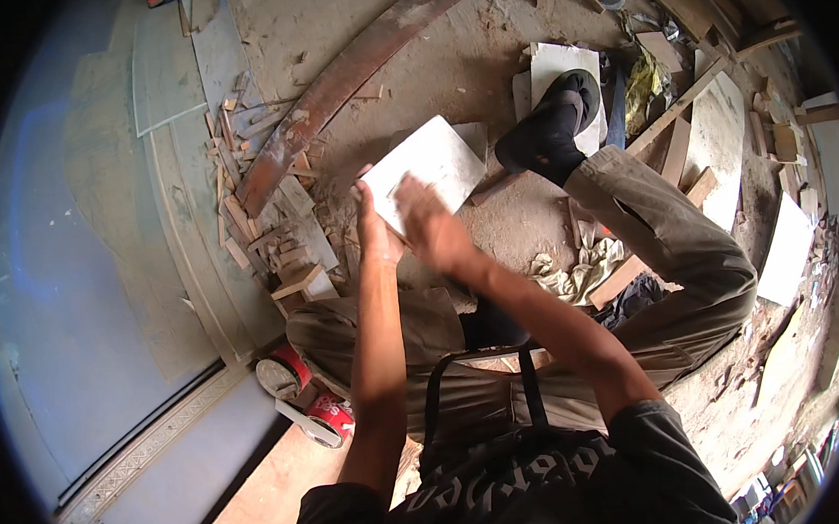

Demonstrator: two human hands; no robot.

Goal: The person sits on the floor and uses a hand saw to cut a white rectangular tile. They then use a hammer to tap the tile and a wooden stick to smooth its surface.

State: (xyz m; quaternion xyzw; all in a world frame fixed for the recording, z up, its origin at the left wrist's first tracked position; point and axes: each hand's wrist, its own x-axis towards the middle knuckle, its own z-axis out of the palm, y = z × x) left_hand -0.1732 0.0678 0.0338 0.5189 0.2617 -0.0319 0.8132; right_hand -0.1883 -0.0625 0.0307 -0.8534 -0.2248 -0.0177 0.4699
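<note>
A white rectangular board (444, 152) is held up in front of me, tilted, with faint smudges on its face. My left hand (378, 230) is closed around its near left edge, the thumb along the side. Across the lower part of the board lies my right hand (429, 222), smeared by motion. Whether it holds anything between its fingers cannot be made out. My legs are folded, and a dark-socked foot (550, 132) rests on another white board (568, 62) beyond the held one.
A long curved brown metal strip (325, 91) lies on the dusty floor, with wood offcuts (297, 280) left of me. Red-and-white sandals (328, 420) sit by my left knee. Crumpled cloth (581, 271), planks (677, 106) and white panels (787, 247) crowd the right.
</note>
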